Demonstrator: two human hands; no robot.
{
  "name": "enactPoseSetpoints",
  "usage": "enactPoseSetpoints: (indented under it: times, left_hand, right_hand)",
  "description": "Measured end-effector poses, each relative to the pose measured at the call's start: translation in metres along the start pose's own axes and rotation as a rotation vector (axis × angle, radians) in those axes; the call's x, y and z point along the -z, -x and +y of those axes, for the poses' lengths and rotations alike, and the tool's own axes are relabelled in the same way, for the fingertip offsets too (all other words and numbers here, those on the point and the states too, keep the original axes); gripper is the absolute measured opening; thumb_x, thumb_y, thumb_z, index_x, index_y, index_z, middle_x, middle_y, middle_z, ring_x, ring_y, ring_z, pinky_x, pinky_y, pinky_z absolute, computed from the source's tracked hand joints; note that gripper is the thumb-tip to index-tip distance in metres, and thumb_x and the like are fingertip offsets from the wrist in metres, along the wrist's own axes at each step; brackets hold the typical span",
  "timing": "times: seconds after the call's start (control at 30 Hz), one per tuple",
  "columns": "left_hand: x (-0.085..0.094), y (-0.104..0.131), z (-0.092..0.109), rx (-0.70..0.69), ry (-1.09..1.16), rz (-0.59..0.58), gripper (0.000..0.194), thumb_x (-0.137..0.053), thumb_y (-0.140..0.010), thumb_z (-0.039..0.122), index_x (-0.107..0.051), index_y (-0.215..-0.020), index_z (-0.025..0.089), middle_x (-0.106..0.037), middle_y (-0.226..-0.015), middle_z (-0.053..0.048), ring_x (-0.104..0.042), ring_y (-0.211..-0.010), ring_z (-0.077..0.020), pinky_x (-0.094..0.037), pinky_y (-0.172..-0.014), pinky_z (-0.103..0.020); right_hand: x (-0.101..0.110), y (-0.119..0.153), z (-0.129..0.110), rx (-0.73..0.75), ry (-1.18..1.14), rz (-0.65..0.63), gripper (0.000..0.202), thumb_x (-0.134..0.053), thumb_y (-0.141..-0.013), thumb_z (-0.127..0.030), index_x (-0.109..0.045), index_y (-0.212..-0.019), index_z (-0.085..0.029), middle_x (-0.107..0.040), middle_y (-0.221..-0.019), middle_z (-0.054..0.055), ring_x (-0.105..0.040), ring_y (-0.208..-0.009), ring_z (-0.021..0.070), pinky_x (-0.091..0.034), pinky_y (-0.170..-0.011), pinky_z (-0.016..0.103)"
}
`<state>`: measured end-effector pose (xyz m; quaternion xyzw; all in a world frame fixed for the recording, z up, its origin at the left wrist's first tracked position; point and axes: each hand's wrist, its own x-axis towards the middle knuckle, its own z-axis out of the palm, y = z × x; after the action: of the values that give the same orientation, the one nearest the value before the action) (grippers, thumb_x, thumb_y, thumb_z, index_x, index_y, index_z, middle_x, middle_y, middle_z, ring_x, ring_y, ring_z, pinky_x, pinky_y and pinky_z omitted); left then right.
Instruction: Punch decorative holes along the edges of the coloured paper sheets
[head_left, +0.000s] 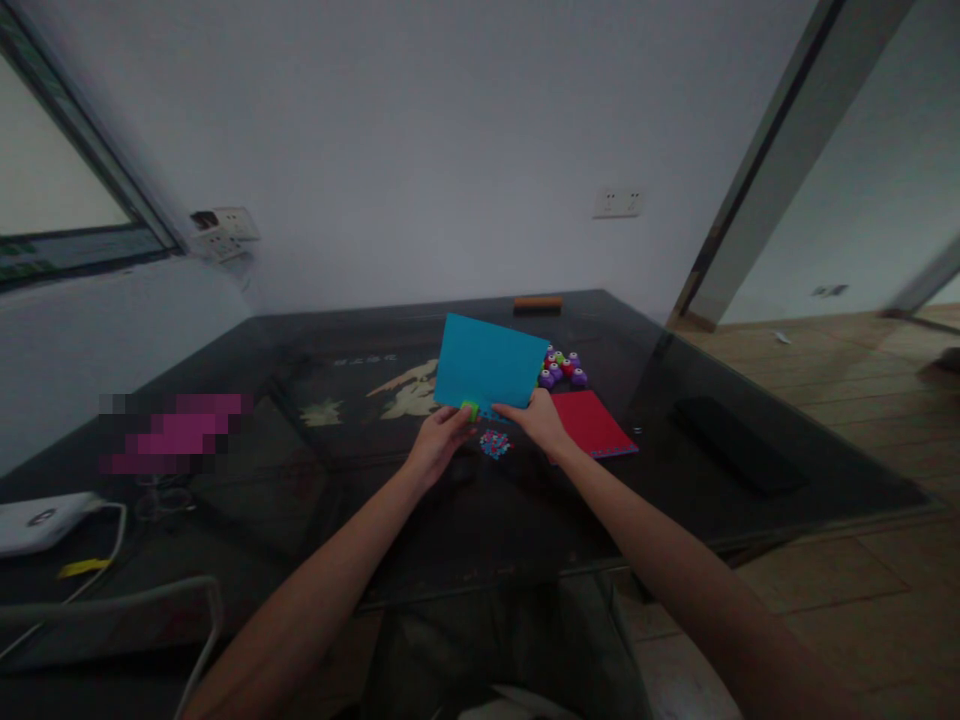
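Note:
A blue sheet of paper or card (pixel 491 362) is held up, tilted, over the dark table. My left hand (pixel 439 440) is closed around a small green paper punch (pixel 470 410) at the sheet's lower left edge. With thumb and fingers, my right hand (pixel 538 418) pinches the lower right corner of the sheet. Small punched marks run along its bottom edge between my hands. Just below lies a little pile of red, blue and white paper bits (pixel 494 444). Fingers behind the sheet are hidden.
A red sheet (pixel 592 424) with a notched blue-edged border lies right of my hands. Behind it sit several purple, red and green punches (pixel 564 368). A dark flat case (pixel 739 445) rests farther right, a brown bar (pixel 538 304) at the back, a white device (pixel 45 522) at left.

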<state>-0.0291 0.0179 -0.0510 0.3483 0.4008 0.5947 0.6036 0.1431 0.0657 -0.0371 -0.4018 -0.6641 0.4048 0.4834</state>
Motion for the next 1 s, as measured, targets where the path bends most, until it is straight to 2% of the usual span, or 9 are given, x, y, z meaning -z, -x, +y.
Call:
enactPoseSetpoints:
  times: [0.7, 1.0]
  left_hand:
    - [-0.0021, 0.0015, 0.0016, 0.024, -0.004, 0.019, 0.029, -0.077, -0.06, 0.03, -0.066, -0.082, 0.013, -0.066, -0.082, -0.005, -0.06, -0.074, -0.0128, -0.045, -0.069, -0.025]
    - [-0.003, 0.003, 0.0034, 0.018, -0.017, 0.012, 0.031, -0.077, -0.06, 0.031, -0.067, -0.084, 0.014, -0.066, -0.084, -0.005, -0.06, -0.076, -0.0133, -0.044, -0.068, -0.024]
  right_hand:
    - [-0.0003, 0.0001, 0.0007, 0.004, 0.011, -0.006, 0.034, -0.072, -0.062, -0.036, -0.066, -0.086, -0.013, -0.07, -0.081, 0.009, -0.064, -0.074, 0.0228, -0.052, -0.071, 0.038]
    - [0.0001, 0.0006, -0.0002, -0.019, 0.023, 0.002, 0.032, -0.072, -0.061, -0.036, -0.066, -0.081, -0.012, -0.07, -0.08, 0.01, -0.064, -0.071, 0.0232, -0.052, -0.07, 0.037]
